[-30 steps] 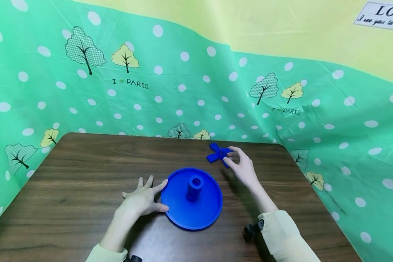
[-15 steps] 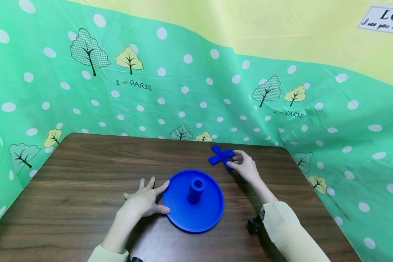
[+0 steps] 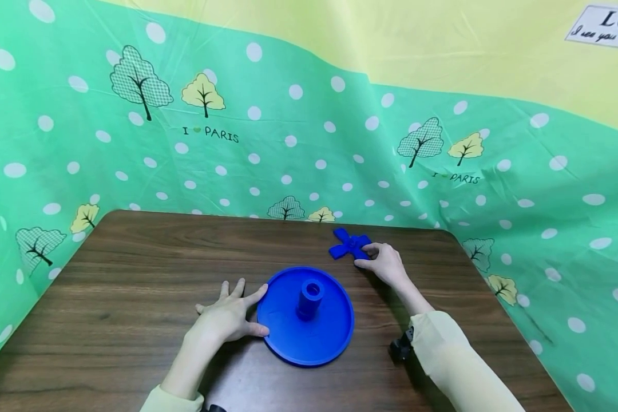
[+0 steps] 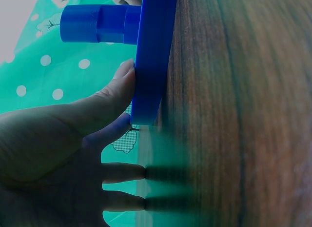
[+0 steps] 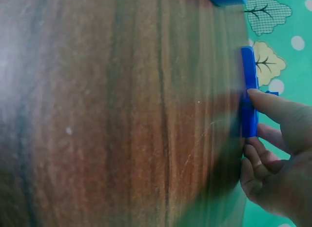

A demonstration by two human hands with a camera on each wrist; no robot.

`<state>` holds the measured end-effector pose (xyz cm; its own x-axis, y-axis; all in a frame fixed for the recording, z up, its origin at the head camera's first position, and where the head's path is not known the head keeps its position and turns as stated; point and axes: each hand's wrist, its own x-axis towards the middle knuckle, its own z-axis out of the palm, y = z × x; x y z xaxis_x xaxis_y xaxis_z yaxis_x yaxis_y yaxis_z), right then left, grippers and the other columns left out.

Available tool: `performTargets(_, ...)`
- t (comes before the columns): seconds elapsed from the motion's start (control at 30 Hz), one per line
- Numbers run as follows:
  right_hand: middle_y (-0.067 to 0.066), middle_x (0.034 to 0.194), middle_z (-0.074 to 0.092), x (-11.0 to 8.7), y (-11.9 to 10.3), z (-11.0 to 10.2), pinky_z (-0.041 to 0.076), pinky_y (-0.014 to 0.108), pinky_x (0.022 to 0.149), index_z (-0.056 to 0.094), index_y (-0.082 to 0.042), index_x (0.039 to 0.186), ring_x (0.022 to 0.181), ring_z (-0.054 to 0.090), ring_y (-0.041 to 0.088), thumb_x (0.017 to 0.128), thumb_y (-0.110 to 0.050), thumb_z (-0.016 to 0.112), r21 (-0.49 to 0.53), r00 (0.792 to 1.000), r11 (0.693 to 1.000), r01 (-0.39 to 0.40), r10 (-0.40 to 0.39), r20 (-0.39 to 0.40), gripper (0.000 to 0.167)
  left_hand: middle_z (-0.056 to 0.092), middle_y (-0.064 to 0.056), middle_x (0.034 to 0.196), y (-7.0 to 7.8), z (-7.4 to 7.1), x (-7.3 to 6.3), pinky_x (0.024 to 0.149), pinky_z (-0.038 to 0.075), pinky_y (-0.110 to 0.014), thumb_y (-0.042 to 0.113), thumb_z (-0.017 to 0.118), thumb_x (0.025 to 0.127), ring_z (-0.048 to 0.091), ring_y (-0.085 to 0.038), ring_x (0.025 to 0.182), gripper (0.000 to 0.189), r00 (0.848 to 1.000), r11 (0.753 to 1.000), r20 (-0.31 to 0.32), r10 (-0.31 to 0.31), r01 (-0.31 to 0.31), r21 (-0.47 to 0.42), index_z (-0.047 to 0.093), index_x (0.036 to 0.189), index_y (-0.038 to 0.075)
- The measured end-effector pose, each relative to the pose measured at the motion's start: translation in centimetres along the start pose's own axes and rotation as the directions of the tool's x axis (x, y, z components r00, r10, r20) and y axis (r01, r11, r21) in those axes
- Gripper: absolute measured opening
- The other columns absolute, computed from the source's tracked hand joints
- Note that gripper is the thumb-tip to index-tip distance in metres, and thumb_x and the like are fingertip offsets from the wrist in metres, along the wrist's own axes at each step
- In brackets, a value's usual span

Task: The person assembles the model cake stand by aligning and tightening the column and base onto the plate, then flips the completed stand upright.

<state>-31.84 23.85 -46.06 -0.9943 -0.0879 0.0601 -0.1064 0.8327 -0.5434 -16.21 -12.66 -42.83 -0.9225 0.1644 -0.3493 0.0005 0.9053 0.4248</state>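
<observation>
Behind everything you're getting a green-and-yellow cloth backdrop (image 3: 288,114) with white dots and little trees, and below it the dark wood-grain worktop (image 3: 134,274) is spreading out. Your blue disc (image 3: 285,337) is lying flat around the middle of that, looking like a shallow dish with a thin raised rim. Your left hand (image 3: 221,317) is keeping its grip wide, fingers straight and splayed, thumb and index touching the disc's edge. Your right hand (image 3: 386,264) is running a narrow grip, pinching one arm of the blue cross piece (image 3: 346,246). That piece is sitting level by the worktop's far edge, beyond the disc, showing four flat, flaring arms in the same solid blue. A hollow, stepped post (image 3: 309,300) is standing upright mid-disc, and a tiny nub is poking up from the cross's center.
</observation>
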Motion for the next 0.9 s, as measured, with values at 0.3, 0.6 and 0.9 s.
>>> performTargets(0.3,0.017,0.11,0.076,-0.1,-0.1,0.3,0.051,0.038,0.075,0.076,-0.005,0.114,0.095,0.066,0.032,0.086,-0.03,0.082,-0.051,0.997,0.996,-0.079,0.077,-0.025,0.038,0.023,-0.023,0.17,0.2,0.1,0.0,0.099,0.019,-0.094,0.055,0.08,0.082,0.013,-0.056,0.156,0.092,1.0,1.0,-0.002,-0.002,0.002,0.01,0.036,0.16,0.033)
performTargets(0.6,0.015,0.098,0.079,0.1,0.0,0.1,0.052,0.026,0.064,0.076,-0.006,0.113,0.074,0.073,0.023,0.086,-0.025,0.078,0.066,0.988,0.993,-0.102,0.108,-0.11,0.033,0.023,-0.024,0.17,0.1,0.3,0.1,0.099,0.018,-0.094,0.056,0.08,0.082,0.012,-0.056,0.156,0.093,1.0,1.0,-0.005,0.001,-0.001,0.006,0.036,0.16,0.033)
performTargets(0.9,0.014,0.091,0.078,0.1,-1.3,-1.2,0.065,0.03,0.077,0.055,0.014,0.137,0.072,0.078,0.013,0.094,0.003,0.069,0.723,0.985,0.671,-0.166,0.153,0.083,0.047,0.022,-0.023,0.17,0.0,0.2,0.2,0.099,0.018,-0.094,0.056,0.08,0.081,0.012,-0.056,0.156,0.093,1.0,1.0,-0.003,-0.003,0.003,0.005,0.035,0.16,0.033)
